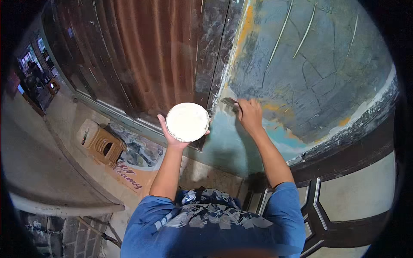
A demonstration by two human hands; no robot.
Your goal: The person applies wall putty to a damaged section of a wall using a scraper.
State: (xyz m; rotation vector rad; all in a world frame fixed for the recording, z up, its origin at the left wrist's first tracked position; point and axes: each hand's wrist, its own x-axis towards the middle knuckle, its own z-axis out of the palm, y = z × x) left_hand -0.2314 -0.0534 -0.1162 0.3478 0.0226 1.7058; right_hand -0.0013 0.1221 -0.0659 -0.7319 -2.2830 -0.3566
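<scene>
My left hand (175, 142) is wrapped round a round tub (188, 122) of white paste from below and the side. The tub's top is turned toward me, and smooth white paste fills it nearly to the rim. To its right, my right hand (251, 114) grips a small putty knife (228, 101), its handle mostly hidden in the fingers. The blade lies at the pale edge of the painted wall (297, 81), close beside the dark wooden frame. Whether the blade presses on the surface cannot be made out. Grey, teal and orange patches cover this wall, with pale streaks higher up.
Dark wooden panels with a brown curtain (155, 60) rise at the left of the wall. A tan plastic stool (103, 144) stands on the floor beside a printed sheet (135, 172). Dark-framed pale panels (357, 193) are at the lower right. A stick (97, 230) leans at the lower left.
</scene>
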